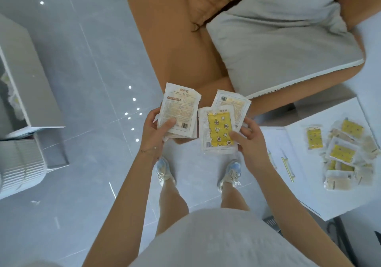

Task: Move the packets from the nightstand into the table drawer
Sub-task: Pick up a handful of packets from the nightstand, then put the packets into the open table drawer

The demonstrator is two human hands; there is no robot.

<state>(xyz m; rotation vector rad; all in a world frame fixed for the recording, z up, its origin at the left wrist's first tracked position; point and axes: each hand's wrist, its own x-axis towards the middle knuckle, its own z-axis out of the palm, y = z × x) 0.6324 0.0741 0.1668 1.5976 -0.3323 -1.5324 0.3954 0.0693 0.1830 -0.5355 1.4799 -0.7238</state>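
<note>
At centre frame, the left hand [153,130] grips a small stack of white packets [178,112], thumb across the front. Just beside it, the right hand [250,143] pinches a yellow star-patterned packet [221,130] with another behind. A scattered pile of packets [342,153] lies on the white surface [305,194] at right.

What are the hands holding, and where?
Left hand pinches hand-warmer packets at their lower left; right hand pinches a yellow starry packet and the packet behind, lower right.
</note>
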